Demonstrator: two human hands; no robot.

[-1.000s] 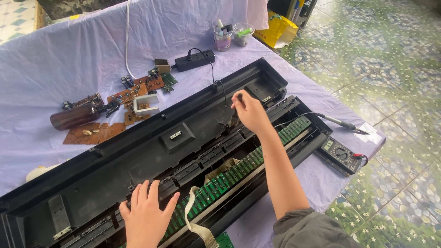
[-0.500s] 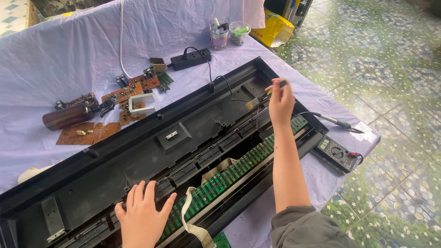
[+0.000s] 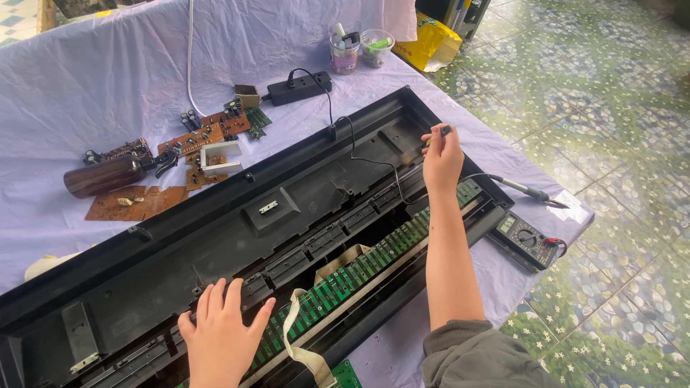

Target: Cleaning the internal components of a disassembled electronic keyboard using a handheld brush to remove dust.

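Observation:
A long black opened keyboard casing [image 3: 215, 237] lies diagonally across the table, with a long green circuit board [image 3: 359, 269] exposed along its near edge. My left hand [image 3: 223, 334] rests flat, fingers spread, on the casing's lower left part beside the green board. My right hand [image 3: 442, 158] is raised over the casing's right end, pinching a small thin dark tool [image 3: 440, 133] between its fingertips. A black wire [image 3: 359, 154] runs across the casing near that hand.
A soldering iron [image 3: 528, 192] and a multimeter [image 3: 525, 239] lie at the right table edge. Brown circuit boards [image 3: 194, 140], a brown bottle [image 3: 104, 176], a black power strip [image 3: 298, 88] and two plastic cups [image 3: 356, 49] sit on the purple cloth [image 3: 86, 79] behind.
My right hand rose from inside the casing to above its right end, now pinching the small tool. My left hand stayed flat on the casing.

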